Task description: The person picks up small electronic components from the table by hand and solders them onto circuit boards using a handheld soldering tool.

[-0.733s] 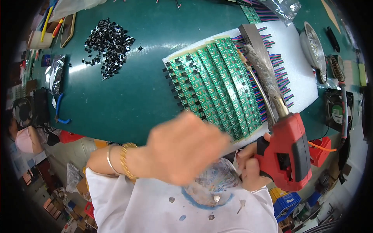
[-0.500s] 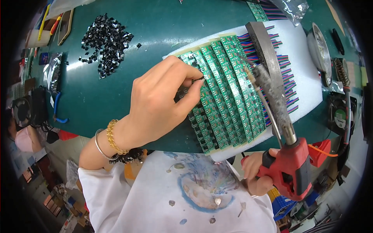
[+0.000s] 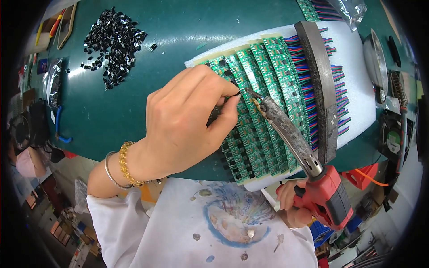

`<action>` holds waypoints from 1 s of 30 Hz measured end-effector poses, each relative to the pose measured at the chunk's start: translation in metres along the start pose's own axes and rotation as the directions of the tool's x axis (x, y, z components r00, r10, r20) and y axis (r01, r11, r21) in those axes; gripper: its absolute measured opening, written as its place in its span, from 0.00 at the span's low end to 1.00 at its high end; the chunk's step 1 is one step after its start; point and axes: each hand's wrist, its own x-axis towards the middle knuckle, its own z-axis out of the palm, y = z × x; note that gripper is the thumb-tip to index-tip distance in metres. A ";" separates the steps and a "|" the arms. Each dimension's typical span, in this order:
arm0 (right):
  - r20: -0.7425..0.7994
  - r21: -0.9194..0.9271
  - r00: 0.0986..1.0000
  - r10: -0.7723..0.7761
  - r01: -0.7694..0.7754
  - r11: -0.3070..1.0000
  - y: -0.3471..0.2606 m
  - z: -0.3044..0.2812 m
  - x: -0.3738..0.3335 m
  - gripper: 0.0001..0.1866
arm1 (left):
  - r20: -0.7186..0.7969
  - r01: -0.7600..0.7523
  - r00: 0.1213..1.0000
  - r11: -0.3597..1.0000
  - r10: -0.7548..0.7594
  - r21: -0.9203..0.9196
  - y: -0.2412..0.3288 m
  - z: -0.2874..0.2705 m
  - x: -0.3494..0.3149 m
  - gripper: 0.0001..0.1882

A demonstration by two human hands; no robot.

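Observation:
My left hand (image 3: 187, 120) rests over the left rows of green circuit board strips (image 3: 263, 89), thumb and forefinger pinched on a small black component at a strip's edge. My right hand (image 3: 292, 207) grips the red handle of a soldering gun (image 3: 328, 198). Its long crusted barrel slants up to the left, and the tip (image 3: 248, 93) sits on a board just right of my left fingertips. The strips lie side by side on a white foam sheet (image 3: 353, 85), with coloured wires under a dark metal bar (image 3: 319, 76).
A heap of small black components (image 3: 114, 42) lies at the far left on the green mat (image 3: 170, 40). A metal dish (image 3: 375, 62), a coiled iron stand (image 3: 399, 87) and a small fan (image 3: 395, 134) stand at the right. Bags and tools line the left edge.
The soldering gun swung left and its tip came down onto the boards beside my left fingers. My left hand, raised and blurred at first, settled on the strips and pinched a component.

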 end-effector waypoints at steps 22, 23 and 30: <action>-0.641 0.280 0.752 -0.150 0.412 0.867 0.013 0.065 0.012 0.05 | -0.009 0.040 0.999 0.999 -0.040 -0.025 0.005 0.002 0.004 0.08; -0.765 0.298 0.627 -0.146 0.546 0.783 0.014 0.068 0.014 0.07 | -0.006 0.042 0.999 0.999 -0.042 -0.025 0.004 0.002 0.004 0.08; -0.197 -0.020 0.974 -0.110 0.109 0.994 0.011 0.015 0.001 0.09 | -0.021 0.047 0.999 0.999 -0.047 -0.027 0.002 0.001 0.001 0.08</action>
